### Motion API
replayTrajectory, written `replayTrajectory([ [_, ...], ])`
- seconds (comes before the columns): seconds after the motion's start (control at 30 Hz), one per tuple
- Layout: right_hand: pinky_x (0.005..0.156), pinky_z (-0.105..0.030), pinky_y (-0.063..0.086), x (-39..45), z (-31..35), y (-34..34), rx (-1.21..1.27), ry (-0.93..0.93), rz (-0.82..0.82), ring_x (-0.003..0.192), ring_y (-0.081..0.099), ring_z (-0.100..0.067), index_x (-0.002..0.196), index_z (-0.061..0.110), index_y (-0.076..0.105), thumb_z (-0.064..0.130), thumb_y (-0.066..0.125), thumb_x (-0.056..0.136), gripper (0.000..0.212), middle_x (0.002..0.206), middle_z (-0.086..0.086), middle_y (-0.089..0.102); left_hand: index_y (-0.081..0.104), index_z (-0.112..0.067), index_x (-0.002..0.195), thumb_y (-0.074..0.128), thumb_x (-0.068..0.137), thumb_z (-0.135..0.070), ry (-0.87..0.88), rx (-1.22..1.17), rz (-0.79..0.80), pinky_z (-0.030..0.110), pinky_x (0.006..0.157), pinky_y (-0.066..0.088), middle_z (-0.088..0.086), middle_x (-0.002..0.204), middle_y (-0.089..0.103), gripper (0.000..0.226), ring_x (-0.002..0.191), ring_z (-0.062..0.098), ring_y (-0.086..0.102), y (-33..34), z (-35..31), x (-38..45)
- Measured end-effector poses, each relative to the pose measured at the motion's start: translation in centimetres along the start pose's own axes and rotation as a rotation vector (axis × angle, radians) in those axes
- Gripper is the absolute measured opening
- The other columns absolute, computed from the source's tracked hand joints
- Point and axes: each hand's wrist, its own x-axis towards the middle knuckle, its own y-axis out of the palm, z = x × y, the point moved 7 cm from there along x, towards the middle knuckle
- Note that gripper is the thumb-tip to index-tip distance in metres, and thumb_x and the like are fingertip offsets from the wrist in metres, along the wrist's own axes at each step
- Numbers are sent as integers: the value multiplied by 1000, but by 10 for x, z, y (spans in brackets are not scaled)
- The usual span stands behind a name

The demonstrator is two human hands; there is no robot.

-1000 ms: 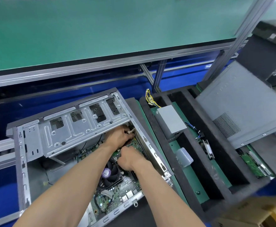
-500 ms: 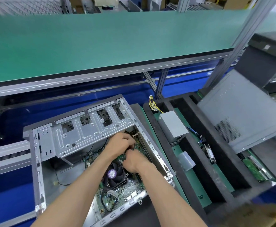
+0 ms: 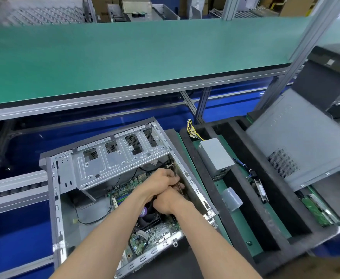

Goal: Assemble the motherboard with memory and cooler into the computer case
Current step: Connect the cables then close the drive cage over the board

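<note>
Head view: the computer case (image 3: 64,198) lies open on its side, the motherboard (image 3: 155,236) flat inside it with the cooler (image 3: 148,215) fan just under the two wrists. Both hands meet over the board's far right corner, close to the case wall. The left hand (image 3: 161,181) has its fingers curled around a thin dark cable (image 3: 175,174) — the right hand (image 3: 167,201), touching it from below, is also curled, though what it grips is hidden.
</note>
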Motion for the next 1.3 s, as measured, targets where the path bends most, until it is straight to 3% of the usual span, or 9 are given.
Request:
replayTrajectory([
  [0.13,80,-37,48,-15,4,0,-39,-109,71,100,56,-32,123,3,57,6,45,88,37,122,-21,60,56,-22,71,60,98,-24,-13,60,-99,34,73,48,-2,67,62,27,69,18,60,-8,0,-3],
  [0.27,67,-35,47,-33,12,-13,-37,-209,-15,85,58,-33,106,3,59,4,51,81,27,99,-18,62,55,-12,75,60,94,-17,-83,-61,-87,43,79,52,20,79,73,21,71,27,63,-9,2,-6],
  [0.4,57,-32,38,-48,31,-31,-133,-348,-184,63,52,-32,70,8,53,9,55,76,6,64,-10,51,67,-3,79,67,91,-11,-102,-109,-120,26,57,50,8,67,71,14,56,17,64,-21,-2,-8],
  [0.67,54,-34,44,-66,53,-46,-97,-594,-553,55,55,-27,73,8,66,14,57,77,12,63,-8,64,79,-2,86,81,77,-19,-200,-102,-230,24,54,49,10,75,73,19,59,16,61,-45,-3,-22],
  [0.77,51,-20,38,-63,43,-55,274,-569,-583,47,43,-3,74,10,64,8,54,78,11,54,9,53,69,-4,66,72,81,-6,-200,-295,-184,27,52,44,11,65,61,15,54,17,55,-41,2,-28],
  [0.87,50,-6,30,-55,27,-62,569,-456,-611,44,45,-2,68,14,63,1,54,75,18,46,19,46,54,-10,58,57,79,8,-183,-459,-200,27,52,36,7,59,46,28,51,17,49,-34,9,-32],
  [1.07,52,-22,39,-29,-7,-52,664,-107,-463,51,47,-11,68,8,65,5,56,84,20,61,-6,63,62,-13,73,63,95,-30,-168,-232,-315,21,40,28,-2,52,46,28,42,12,33,-46,11,-31],
  [1.2,65,-39,53,-19,-8,-35,623,18,-276,56,56,-23,80,-7,66,27,45,101,44,70,-15,68,60,-5,62,54,74,-17,-80,154,-204,24,44,30,2,56,50,18,46,13,35,-56,9,-44],
  [1.3,75,-44,56,-13,-5,-30,591,47,-230,66,62,-28,89,-4,68,35,40,104,50,84,-20,72,67,-4,67,52,86,-10,-2,245,-128,24,53,33,6,61,58,25,50,12,38,-64,11,-53],
])
